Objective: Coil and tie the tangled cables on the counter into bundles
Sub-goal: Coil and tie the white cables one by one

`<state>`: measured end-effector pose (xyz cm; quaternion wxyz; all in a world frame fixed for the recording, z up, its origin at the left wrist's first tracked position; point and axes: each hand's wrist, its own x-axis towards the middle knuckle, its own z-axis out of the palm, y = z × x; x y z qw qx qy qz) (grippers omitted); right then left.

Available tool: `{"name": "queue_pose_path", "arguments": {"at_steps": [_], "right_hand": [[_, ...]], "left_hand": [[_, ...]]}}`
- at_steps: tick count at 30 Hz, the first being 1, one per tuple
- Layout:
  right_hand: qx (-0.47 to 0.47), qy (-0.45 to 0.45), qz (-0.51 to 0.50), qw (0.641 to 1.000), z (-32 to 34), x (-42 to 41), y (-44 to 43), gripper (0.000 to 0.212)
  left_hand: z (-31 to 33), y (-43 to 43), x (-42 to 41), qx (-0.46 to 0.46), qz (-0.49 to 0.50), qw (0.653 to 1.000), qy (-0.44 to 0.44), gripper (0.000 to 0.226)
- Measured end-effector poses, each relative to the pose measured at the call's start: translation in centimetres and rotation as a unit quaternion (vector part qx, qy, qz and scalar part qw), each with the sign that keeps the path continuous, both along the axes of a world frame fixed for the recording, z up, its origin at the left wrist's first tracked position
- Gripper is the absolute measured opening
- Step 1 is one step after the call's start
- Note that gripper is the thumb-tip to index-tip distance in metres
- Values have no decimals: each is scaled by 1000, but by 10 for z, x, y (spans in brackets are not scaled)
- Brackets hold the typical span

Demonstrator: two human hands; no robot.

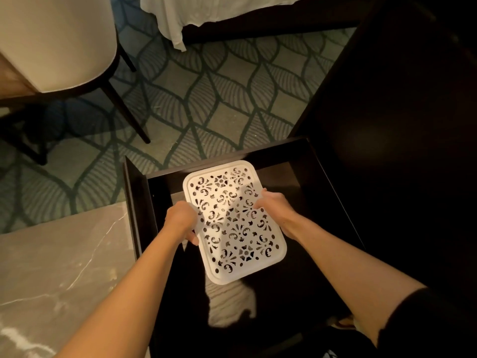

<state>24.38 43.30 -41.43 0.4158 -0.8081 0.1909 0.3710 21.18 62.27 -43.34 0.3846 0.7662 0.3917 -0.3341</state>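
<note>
Nearest, marble counter [64, 254] sits lower left, just beside open dark drawer [134, 197]. Your left hand [180, 219] grips left edge of white pierced tray [240, 241], fingers curled round rim. Your right hand [276, 206] holds right edge, fingers bent on top; underside grip hidden, probably thumb. Tray sits tilted over drawer. Beyond: patterned carpet [206, 99], chair [56, 42] far left, white cloth [193, 11] at top.

We lose the chair [51, 42] at the left edge; the tray [240, 254] hides the left hand's [180, 218] fingertips; drawer [136, 202] interior unreadably dark.
</note>
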Motion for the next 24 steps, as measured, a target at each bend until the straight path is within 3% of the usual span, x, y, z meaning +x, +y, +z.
{"name": "queue_pose_path", "arguments": {"at_steps": [5,7,12,17,22,24], "right_hand": [[1,20,26,999,5,-1,3,88],[0,33,34,999,12,-2,4,86],[32,47,-6,998,32,-4,-5,61],[17,-4,-48,999,52,-3,-7,68],[13,-46,-19,999,82,-8,0,60],[12,-61,-17,998,92,-12,4,55]], "left_hand": [[0,4,3,-27,32,999,25,30],[3,4,5,-29,39,998,27,20],[17,-3,7,3,8,1000,-4,27],[43,-4,8,112,-51,990,-72,31],[78,-6,-1,228,-58,940,-246,40],[83,-2,-7,268,-61,934,-229,55]]}}
